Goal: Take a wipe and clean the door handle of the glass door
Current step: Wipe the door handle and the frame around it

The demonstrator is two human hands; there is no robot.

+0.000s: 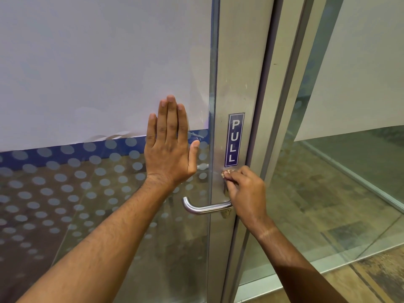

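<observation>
The glass door (105, 62) has a metal stile with a steel lever handle (203, 208) pointing left. My left hand (169, 147) lies flat on the glass, fingers up and apart from the thumb, above and left of the handle. My right hand (244, 193) is bunched against the stile just above the handle's base, below a blue PULL sticker (234, 139). Its fingertips press on the metal. No wipe shows plainly; anything inside the curled fingers is hidden.
The door's upper glass is covered by white paper, with a blue band and frosted dots (65, 193) below. A door frame (282, 106) and a fixed glass panel (338, 171) stand to the right, with tiled floor behind it.
</observation>
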